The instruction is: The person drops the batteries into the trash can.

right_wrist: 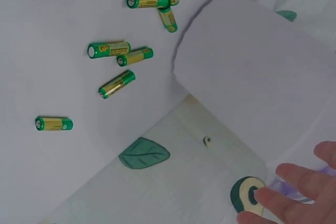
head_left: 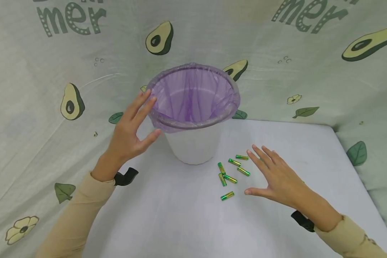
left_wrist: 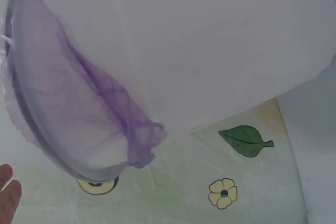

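Observation:
A white bin (head_left: 195, 147) stands on the table, lined with a purple plastic bag (head_left: 193, 94) folded over its rim. My left hand (head_left: 126, 134) is at the bin's left side, fingers spread and fingertips right at the rim. Its fingertips (left_wrist: 9, 195) show at the edge of the left wrist view, beside the bag's bunched overhang (left_wrist: 107, 95). Several green and gold batteries (head_left: 227, 196) lie scattered to the right of the bin. My right hand (head_left: 275, 179) hovers just right of them, fingers spread and holding nothing. In the right wrist view one battery (right_wrist: 54, 124) lies apart from the others.
The white tabletop (head_left: 167, 215) spreads in front of the bin. Behind it and at both sides hangs a pale cloth (head_left: 193, 32) printed with avocados, leaves and flowers. A black strap (head_left: 126, 176) is on the left wrist, and another black strap (head_left: 302, 221) on the right.

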A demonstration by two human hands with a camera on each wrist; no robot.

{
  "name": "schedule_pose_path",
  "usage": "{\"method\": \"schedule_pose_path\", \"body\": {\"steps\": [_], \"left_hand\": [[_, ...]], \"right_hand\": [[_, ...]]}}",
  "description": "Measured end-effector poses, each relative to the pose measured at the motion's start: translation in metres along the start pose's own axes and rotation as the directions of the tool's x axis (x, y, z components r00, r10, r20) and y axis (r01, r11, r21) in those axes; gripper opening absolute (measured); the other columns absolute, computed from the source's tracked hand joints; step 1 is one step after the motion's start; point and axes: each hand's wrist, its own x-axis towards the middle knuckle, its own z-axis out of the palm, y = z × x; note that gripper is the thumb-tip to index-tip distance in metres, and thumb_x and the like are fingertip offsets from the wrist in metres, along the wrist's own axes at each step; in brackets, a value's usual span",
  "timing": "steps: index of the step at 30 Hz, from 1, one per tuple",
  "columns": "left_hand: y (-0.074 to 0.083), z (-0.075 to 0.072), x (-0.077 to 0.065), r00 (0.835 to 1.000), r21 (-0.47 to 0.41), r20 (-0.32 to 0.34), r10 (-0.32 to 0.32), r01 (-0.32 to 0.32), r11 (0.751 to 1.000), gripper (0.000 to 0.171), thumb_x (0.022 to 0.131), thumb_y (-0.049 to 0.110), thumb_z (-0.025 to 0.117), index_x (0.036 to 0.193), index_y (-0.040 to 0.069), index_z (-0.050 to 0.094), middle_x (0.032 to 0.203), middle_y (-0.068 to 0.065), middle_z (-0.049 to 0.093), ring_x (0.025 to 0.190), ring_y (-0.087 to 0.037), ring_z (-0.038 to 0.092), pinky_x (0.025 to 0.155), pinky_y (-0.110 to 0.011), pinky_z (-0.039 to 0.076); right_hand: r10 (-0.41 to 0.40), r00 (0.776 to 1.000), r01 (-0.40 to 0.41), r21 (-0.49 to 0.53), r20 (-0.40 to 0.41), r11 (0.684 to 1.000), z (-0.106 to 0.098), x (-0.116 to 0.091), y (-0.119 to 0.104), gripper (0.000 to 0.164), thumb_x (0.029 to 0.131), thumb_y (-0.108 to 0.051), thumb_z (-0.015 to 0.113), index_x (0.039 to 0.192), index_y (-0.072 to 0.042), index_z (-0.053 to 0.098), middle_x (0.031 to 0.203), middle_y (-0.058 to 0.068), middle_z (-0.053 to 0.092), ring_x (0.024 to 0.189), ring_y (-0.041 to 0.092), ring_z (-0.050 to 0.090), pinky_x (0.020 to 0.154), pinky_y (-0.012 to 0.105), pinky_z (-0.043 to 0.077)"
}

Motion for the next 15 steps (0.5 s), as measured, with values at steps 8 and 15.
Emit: {"method": "schedule_pose_path", "body": {"steps": [8,15], "left_hand": [[-0.025,-0.001,-0.002,0.991,-0.040,0.028,-0.133,0.134,0.990,0.073,0.088,0.056,0.049,0.140,0.007,0.041,0.146,-0.015,0.037,0.136,-0.028,0.032,0.112,-0.043,0.027],[-0.038,0.005,-0.001,0.975,-0.080,0.061,-0.216,0.220,0.972,0.075,0.088,0.056,0.048,0.143,0.006,0.035,0.150,-0.010,0.031,0.138,-0.023,0.029,0.113,-0.042,0.025]], "right_hand": [[0.047,0.999,-0.049,0.076,0.026,0.996,0.003,0.003,0.005,0.104,0.069,-0.066,0.064,0.148,-0.011,0.025,0.147,0.014,0.036,0.130,0.040,0.035,0.102,0.051,0.034],[0.102,0.993,-0.109,0.156,0.054,0.982,0.008,0.000,0.011,0.104,0.067,-0.059,0.071,0.147,-0.010,0.026,0.145,0.016,0.037,0.127,0.037,0.037,0.096,0.055,0.039]]}}
